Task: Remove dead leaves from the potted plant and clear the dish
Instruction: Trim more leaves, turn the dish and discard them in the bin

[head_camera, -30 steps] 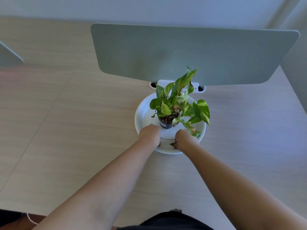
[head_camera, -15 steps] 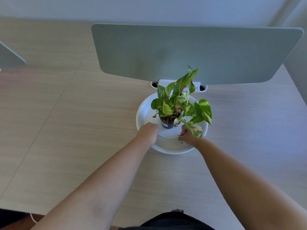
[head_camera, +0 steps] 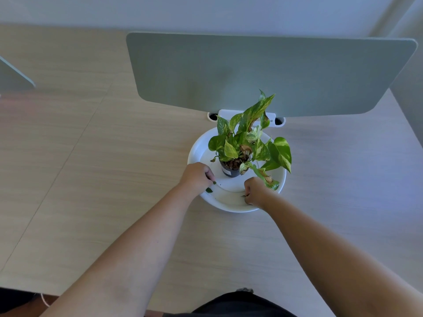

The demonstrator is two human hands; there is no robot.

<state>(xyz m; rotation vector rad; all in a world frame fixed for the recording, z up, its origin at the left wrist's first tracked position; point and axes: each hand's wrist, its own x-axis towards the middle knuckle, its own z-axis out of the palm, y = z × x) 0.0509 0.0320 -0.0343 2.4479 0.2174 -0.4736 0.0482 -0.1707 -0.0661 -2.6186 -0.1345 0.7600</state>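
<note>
A small potted plant (head_camera: 245, 143) in a dark pot (head_camera: 229, 171) stands upright on a white dish (head_camera: 199, 148), which rests on the pale wooden worktop (head_camera: 91, 179) just in front of a grey-green divider panel (head_camera: 263, 74). The left hand (head_camera: 196, 177) sits curled over the dish's near-left rim, its fingers pinched together on small green leaf bits (head_camera: 209, 190). The right hand (head_camera: 255, 191) is closed in a loose fist over the near part of the dish beside a drooping brown-tipped leaf (head_camera: 266, 178), with a dark scrap at its fingertips.
</note>
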